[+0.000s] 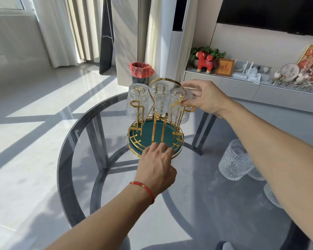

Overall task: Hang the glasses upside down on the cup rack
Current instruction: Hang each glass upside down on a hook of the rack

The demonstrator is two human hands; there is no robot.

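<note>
A gold wire cup rack [153, 115] stands on a round green tray [148, 134] in the middle of the glass table. Three ribbed clear glasses hang upside down on its pegs: a left glass [136, 101], a middle glass [159, 98] and a right glass [179, 107]. My right hand [204, 98] grips the right glass at its upturned base. My left hand [157, 163] rests with its fingertips on the tray's near rim. An upright glass [233, 162] stands on the table to the right, partly behind my right forearm.
More ribbed glasses [273, 195] show beside and under my right forearm. The round glass table [76, 159] has dark metal legs below. Behind it stand a red-lined bin [141, 70] and a low cabinet [242, 85] with ornaments.
</note>
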